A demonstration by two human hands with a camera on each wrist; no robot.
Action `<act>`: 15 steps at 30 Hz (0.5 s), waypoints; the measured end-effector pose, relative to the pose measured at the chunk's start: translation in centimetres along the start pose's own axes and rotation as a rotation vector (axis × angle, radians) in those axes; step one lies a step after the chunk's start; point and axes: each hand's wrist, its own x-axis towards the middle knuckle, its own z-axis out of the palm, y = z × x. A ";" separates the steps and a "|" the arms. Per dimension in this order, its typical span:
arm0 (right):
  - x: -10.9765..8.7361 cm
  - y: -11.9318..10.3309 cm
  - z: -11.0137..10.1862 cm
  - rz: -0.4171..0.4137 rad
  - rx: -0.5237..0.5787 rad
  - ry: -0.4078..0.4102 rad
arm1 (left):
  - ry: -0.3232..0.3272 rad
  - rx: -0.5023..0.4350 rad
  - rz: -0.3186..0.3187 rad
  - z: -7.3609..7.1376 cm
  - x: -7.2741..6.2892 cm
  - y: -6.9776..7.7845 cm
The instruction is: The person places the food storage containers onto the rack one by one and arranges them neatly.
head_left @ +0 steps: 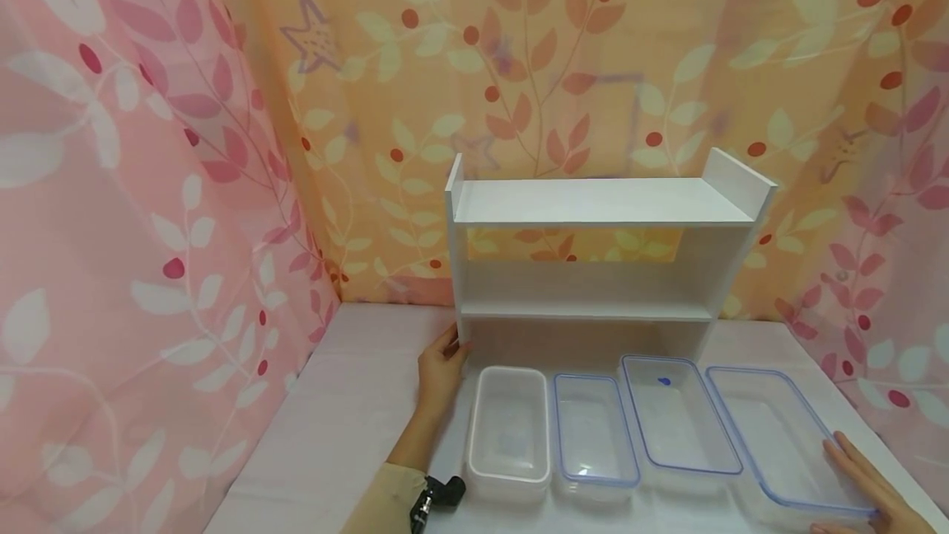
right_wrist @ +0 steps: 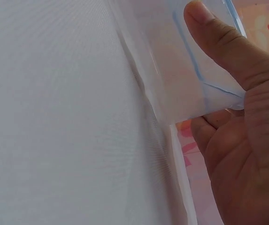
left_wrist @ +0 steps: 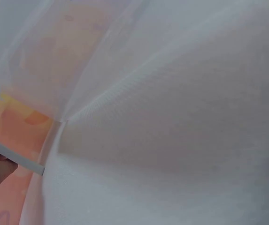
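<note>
- Left hand [head_left: 440,369] pinches the edge of the white shelf unit [head_left: 586,285], 3 o'clock in head view
- Right hand [head_left: 885,501] grips the end blue-rimmed plastic container [head_left: 786,439], 4 o'clock
- Apparent step: steadying unit, positioning container; next calls for level handling

Head view: bright, soft, even light; mild shade inside the white shelf [head_left: 593,200], small glare spot on the second lid [head_left: 593,427] from left. Edges stretch, wide-angle style. Left wrist: dim, hazy, white cloth [left_wrist: 172,140] soft, right side darkest. Right wrist: dim, low contrast (right thumb [right_wrist: 223,42] is the crispest bit).
</note>
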 end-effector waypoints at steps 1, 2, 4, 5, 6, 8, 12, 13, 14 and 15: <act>0.0 0.1 -0.1 -0.005 0.009 0.004 | 0.000 -0.005 -0.001 0.0 0.0 0.0; -0.1 0.2 -0.1 -0.033 0.015 0.018 | 0.000 -0.009 0.003 0.1 0.0 -0.1; -0.2 0.4 -0.2 -0.075 0.029 0.046 | 0.000 -0.018 0.008 0.2 0.0 -0.2; -0.3 0.4 -0.2 -0.083 0.048 0.055 | -0.001 -0.025 0.014 0.3 0.0 -0.3; -0.3 0.4 -0.3 -0.068 0.065 0.051 | -0.003 -0.031 0.015 0.4 0.0 -0.3; -0.2 0.1 -0.7 0.016 0.095 -0.001 | -0.004 -0.049 0.018 0.4 0.0 -0.3; 0.1 -0.7 -1.6 0.206 0.089 -0.131 | -0.001 -0.070 0.015 0.7 -0.1 -0.1; 0.2 -0.9 -1.8 0.228 0.082 -0.146 | -0.003 -0.071 0.013 0.7 -0.2 0.3; 0.3 -0.8 -1.9 0.225 0.074 -0.146 | -0.007 -0.064 0.012 0.6 -0.3 0.9; 0.3 -0.7 -1.9 0.221 0.073 -0.140 | -0.010 -0.057 0.011 0.6 -0.3 1.2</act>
